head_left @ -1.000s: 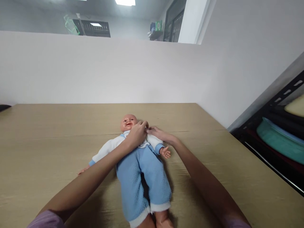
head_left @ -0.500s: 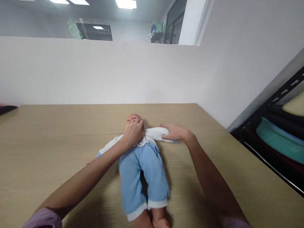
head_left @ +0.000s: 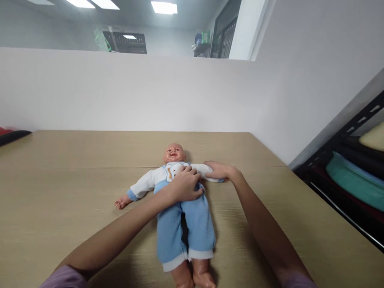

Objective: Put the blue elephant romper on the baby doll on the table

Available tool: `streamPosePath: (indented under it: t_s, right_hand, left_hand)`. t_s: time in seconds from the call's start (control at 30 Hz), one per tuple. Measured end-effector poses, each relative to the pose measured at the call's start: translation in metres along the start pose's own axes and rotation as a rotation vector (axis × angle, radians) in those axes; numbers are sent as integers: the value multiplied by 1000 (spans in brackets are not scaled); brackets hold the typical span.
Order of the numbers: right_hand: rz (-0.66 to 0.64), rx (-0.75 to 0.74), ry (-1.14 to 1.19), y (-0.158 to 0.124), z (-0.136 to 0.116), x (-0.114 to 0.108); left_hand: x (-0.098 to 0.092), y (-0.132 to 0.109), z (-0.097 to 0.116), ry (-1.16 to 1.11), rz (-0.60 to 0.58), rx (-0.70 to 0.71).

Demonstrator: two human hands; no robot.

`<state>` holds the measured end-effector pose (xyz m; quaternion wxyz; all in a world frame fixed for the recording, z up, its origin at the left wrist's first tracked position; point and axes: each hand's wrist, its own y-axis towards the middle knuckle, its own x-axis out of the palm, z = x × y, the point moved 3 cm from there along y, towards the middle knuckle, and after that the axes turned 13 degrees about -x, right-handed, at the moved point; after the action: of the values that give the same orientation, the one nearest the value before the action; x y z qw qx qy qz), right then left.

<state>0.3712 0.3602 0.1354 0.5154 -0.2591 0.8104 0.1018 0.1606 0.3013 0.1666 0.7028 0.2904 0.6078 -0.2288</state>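
A baby doll (head_left: 174, 153) lies on its back on the wooden table, head toward the far wall and bare feet toward me. It wears a white and blue outfit (head_left: 169, 234) with a cartoon face on the chest. My left hand (head_left: 186, 185) is on the doll's chest and side, its fingers curled against the cloth and covering part of the printed face. Wrapped around the white sleeve (head_left: 199, 169) on the right is my right hand (head_left: 220, 170), near the blue cuff. The doll's other arm (head_left: 144, 185) stretches out to the left.
The table (head_left: 75, 180) meets a white wall (head_left: 129, 92) at its far edge. On the right stands a black metal shelf (head_left: 339, 140) holding folded teal fabric (head_left: 354, 180). A dark object with red (head_left: 13, 136) lies at the far left.
My left hand has moved from the doll's chin and collar down to its chest and side, uncovering the face. My right hand stays on the sleeve. The view has shifted slightly.
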Motion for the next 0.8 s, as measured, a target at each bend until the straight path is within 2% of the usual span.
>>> streamPosePath:
  t_s: [0.17,0.3,0.5,0.67,0.8]
  right_hand:
    - [-6,-16,3,2,4,4]
    - [-4,-22,4,4,6,5]
    - [-3,-25,8,5,5,4]
    - [-2,0,12,3,5,6]
    - [-5,30,31,1,5,6]
  left_hand:
    - [7,18,6,-149,-90,-6]
    - [14,28,-5,-269,-69,-118]
    - [19,33,-13,-416,-6,-145]
    - [24,29,-6,-323,83,-200]
    - [23,26,-8,-93,205,-253]
